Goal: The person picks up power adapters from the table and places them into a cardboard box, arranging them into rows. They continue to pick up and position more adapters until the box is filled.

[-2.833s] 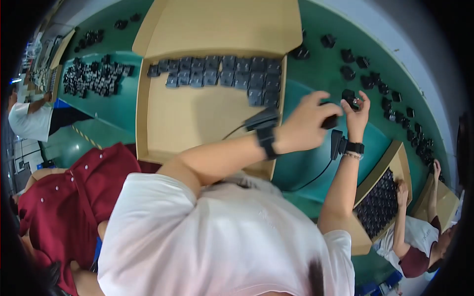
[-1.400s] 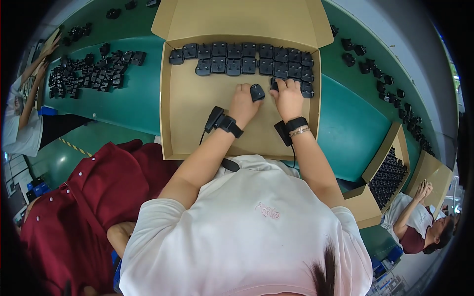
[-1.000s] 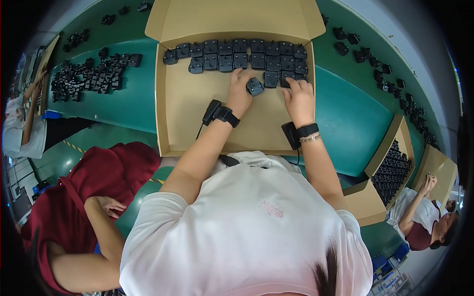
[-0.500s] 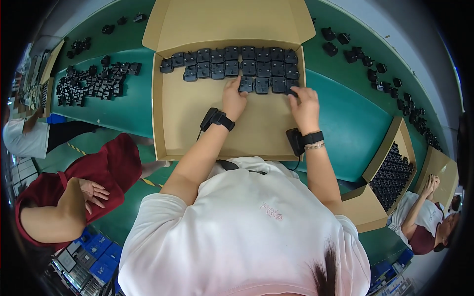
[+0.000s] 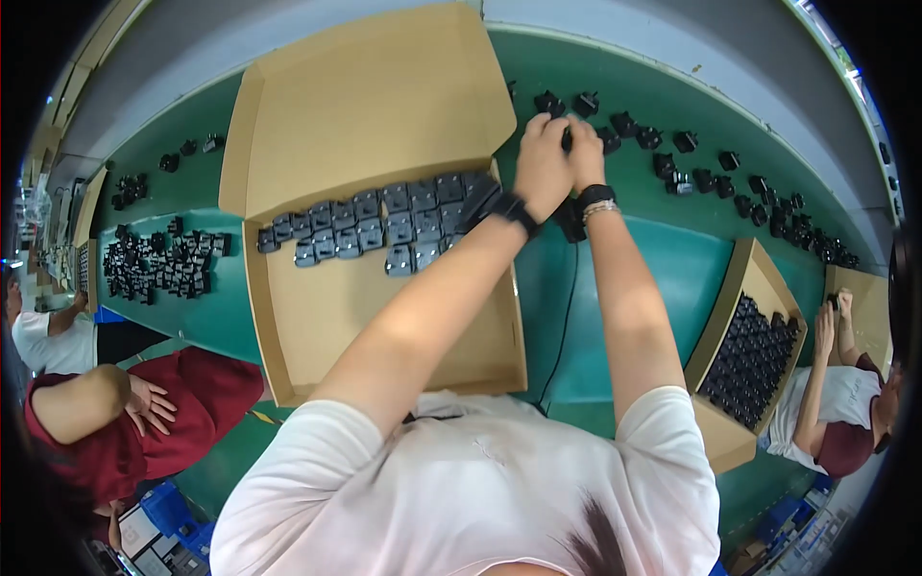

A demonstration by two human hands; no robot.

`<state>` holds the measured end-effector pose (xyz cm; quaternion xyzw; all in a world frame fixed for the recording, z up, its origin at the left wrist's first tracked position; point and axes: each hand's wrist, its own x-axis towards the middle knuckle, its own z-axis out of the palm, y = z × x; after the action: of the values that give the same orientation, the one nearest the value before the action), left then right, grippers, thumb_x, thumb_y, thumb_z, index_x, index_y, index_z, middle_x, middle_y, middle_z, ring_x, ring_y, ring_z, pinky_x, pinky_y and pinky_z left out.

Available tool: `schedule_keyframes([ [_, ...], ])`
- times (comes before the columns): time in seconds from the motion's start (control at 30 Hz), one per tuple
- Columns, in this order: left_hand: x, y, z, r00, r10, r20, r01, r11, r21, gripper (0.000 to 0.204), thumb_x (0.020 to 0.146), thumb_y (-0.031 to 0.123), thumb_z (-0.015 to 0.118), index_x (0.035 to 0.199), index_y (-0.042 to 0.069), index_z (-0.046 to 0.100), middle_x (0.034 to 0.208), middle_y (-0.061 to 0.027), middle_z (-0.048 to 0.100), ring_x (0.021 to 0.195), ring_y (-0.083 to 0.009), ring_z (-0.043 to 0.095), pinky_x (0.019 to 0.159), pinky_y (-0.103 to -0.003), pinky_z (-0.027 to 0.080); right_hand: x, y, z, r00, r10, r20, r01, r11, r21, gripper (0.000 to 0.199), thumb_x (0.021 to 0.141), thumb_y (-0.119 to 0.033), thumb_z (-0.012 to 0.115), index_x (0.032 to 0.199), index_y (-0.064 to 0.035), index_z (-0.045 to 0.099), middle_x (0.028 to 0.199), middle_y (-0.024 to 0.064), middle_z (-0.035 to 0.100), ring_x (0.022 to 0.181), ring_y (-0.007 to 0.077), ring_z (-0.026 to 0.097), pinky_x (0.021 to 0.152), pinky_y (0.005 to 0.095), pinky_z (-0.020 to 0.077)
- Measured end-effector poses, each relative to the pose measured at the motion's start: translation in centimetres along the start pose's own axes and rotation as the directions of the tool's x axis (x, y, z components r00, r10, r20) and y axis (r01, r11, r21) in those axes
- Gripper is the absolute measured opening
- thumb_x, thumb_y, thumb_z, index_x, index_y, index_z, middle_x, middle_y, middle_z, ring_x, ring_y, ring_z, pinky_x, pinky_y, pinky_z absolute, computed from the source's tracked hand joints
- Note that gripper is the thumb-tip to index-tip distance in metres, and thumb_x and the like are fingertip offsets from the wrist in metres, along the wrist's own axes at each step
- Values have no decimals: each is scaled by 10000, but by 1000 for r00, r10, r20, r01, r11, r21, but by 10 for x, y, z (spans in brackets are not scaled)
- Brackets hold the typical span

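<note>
Both my hands reach past the box's right side to loose black plug adapters on the green bench. My left hand has its fingers curled beside an adapter; what they hold, if anything, is hidden. Close against it, my right hand is closed on a black plug adapter, mostly covered by the fingers. The open cardboard box holds rows of black plug adapters along its far side, pins up. My left wrist and forearm cover the right end of those rows.
Loose adapters trail along the bench to the right. A filled carton stands there, near a co-worker. More adapters are heaped on the left. A person in dark red stands at my left. A cable hangs by my right wrist.
Both hands have left the adapter rows in the box and moved right and away to the loose ones. The view has shifted, so the box appears further left and tilted.
</note>
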<state>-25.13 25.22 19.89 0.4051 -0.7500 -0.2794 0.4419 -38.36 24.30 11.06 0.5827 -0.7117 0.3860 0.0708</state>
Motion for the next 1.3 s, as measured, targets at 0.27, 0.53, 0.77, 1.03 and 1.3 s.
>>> schedule_keyframes([
  [0.27, 97, -51, 109, 804, -594, 15, 443, 616, 652, 347, 872, 140, 569, 1215, 87, 570, 1449, -162, 255, 1245, -389, 375, 962, -491, 431, -47, 19, -19, 899, 124, 421, -141, 990, 10, 436, 757, -137, 671, 1169, -30, 577, 1224, 249, 535, 1143, 414, 491, 915, 486, 452],
  [0.53, 64, -1, 103, 887, -450, -98, 460, 849, 262, 202, 843, 71, 541, 1027, 84, 622, 1210, -131, 426, 1084, -364, 469, 870, -447, 465, -60, 1, -6, 835, 66, 546, -68, 998, -16, 578, 759, -187, 710, 1278, -41, 502, 1331, 273, 455, 1137, 445, 486, 950, 460, 452],
  [0.77, -90, 139, -44, 970, 11, 244, 98, 898, -429, 377, 721, -56, 619, 1070, 85, 591, 1205, -203, 442, 1108, -398, 465, 939, -442, 414, -50, 16, -9, 959, 109, 260, -114, 994, 4, 350, 731, -208, 757, 1032, -116, 603, 1137, 186, 564, 1036, 352, 550, 870, 450, 463],
  [1.03, -201, 15, -275, 916, -399, 41, 384, 901, 204, 537, 680, -65, 697, 1176, 44, 523, 1198, -161, 518, 1134, -334, 519, 956, -380, 439, -89, -152, -152, 902, 77, 425, -214, 934, 286, 326, 682, -67, 778, 958, -62, 605, 949, 87, 632, 812, 251, 608, 724, 323, 499],
  [1.3, -263, -107, -327, 903, -428, -45, 415, 839, 351, 520, 655, -89, 703, 1124, 86, 564, 1270, -167, 494, 1156, -373, 502, 956, -415, 445, -195, -315, -51, 824, -288, 488, 69, 906, 418, 326, 662, -13, 736, 957, -30, 598, 903, 135, 561, 933, 344, 540, 788, 405, 467],
])
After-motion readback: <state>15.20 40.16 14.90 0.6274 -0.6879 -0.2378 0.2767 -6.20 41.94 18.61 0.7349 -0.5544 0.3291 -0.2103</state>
